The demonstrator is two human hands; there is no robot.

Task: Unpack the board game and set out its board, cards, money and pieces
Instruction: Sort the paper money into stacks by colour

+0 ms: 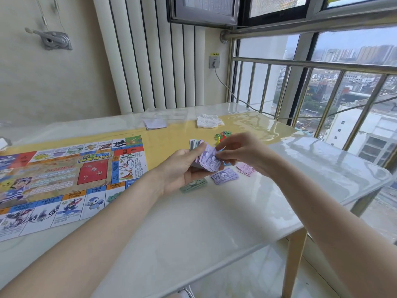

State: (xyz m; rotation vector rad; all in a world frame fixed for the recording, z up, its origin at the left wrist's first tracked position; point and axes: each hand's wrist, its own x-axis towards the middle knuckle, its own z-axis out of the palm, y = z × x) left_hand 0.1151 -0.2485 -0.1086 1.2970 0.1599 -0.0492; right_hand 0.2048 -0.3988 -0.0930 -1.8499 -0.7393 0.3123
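The colourful game board (64,181) lies unfolded on the left of the table. My left hand (182,171) grips a stack of paper money (207,161) with a purple note on top. My right hand (238,150) pinches the top edge of that purple note. On the table under my hands lie small piles of money: green notes (194,185), purple notes (225,176) and pink notes (247,168). Green, red and yellow plastic pieces (222,136) sit just beyond my hands. A stack of white cards (155,124) lies farther back.
A crumpled white cloth (209,121) lies at the back of the glossy table (214,214). A grey cable (232,91) runs from a wall socket past the table's far corner. A metal window railing (300,65) stands to the right. The table edge drops off at right.
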